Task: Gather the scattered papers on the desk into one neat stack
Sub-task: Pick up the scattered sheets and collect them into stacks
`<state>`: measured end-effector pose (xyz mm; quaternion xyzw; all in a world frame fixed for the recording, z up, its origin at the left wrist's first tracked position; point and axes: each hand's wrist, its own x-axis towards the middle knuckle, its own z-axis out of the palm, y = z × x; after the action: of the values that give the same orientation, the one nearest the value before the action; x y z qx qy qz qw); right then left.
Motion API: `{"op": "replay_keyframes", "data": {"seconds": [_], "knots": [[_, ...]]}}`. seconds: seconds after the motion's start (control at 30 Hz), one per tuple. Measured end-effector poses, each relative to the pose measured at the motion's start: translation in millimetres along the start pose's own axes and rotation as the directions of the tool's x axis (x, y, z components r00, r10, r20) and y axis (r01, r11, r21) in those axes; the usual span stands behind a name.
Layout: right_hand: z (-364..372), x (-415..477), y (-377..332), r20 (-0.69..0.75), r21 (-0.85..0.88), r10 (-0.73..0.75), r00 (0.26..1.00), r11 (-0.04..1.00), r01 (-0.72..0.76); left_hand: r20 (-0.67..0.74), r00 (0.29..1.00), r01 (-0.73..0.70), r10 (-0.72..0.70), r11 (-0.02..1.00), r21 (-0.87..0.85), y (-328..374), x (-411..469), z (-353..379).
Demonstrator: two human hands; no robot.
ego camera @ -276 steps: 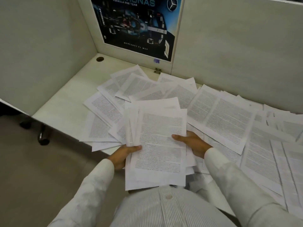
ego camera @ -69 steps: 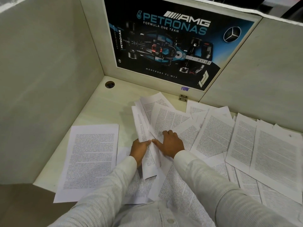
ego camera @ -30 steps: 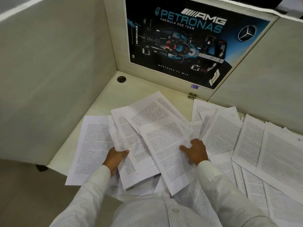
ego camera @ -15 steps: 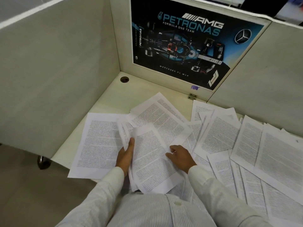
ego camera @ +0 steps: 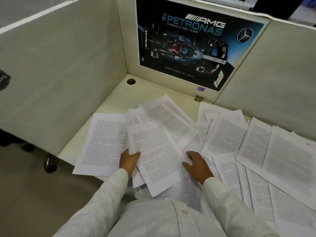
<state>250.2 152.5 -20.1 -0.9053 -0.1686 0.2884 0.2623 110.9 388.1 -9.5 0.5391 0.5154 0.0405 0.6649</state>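
**Dark poster [ego camera: 193, 45] above a pale corner desk [ego camera: 147, 92]**

The poster shows a racing car and fills the cream back panel. Left of the poster, a plain pale left partition [ego camera: 68, 65] runs toward the viewer. Right of the poster, the right partition [ego camera: 282, 74] angles away. The desk lies below the poster, with a round cable hole [ego camera: 131, 81] near its lower left corner. Further down-left of the poster are grey floor [ego camera: 25, 194] and a dark caster [ego camera: 49, 162].

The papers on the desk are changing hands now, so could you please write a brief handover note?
Left grip holds the left edge of a small bundle, thumb on top.
Right grip rests open on loose papers beside it.
Another page lies flat left of the bundle; many more cover the desk to the right.
Done: a few sheets gathered.
Left: collect the rest, square one stack.
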Motion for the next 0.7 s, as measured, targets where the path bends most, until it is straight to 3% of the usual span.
{"op": "replay_keyframes", "data": {"seconds": [0.1, 0.2, 0.27, 0.37, 0.5, 0.7], "knots": [[-7.3, -1.8, 7.9, 0.075, -0.214, 0.023, 0.997, 0.977, -0.006, -0.046, 0.999, -0.013, 0.010, 0.998, -0.062, 1.1, -1.7, -6.0], [-15.6, -2.2, 12.6, 0.162, -0.471, 0.026, 0.986, 0.880, 0.054, -0.100, 0.995, -0.018, 0.008, 0.995, -0.101, -2.4, -6.6, -13.3], [-21.0, -1.5, 17.5, 0.196, -0.506, -0.010, 0.980, 0.855, 0.110, -0.128, 0.992, -0.011, -0.007, 0.990, -0.137, -6.0, -12.4, -16.4], [-36.6, -2.9, 23.7, 0.183, -0.289, -0.089, 0.979, 0.947, 0.140, -0.205, 0.978, 0.003, -0.049, 0.975, -0.220, -12.4, -21.9, -21.7], [-77.1, -3.4, 24.4, 0.025, 0.020, -0.172, 0.985, 0.985, 0.171, -0.291, 0.948, 0.027, -0.131, 0.942, -0.335, -22.6, -37.3, -34.4], [-123.8, -10.1, 9.4, -0.224, 0.482, -0.123, 0.967, 0.848, 0.220, -0.270, 0.960, -0.045, -0.076, 0.910, -0.413, -35.8, -65.3, -36.5]]}}
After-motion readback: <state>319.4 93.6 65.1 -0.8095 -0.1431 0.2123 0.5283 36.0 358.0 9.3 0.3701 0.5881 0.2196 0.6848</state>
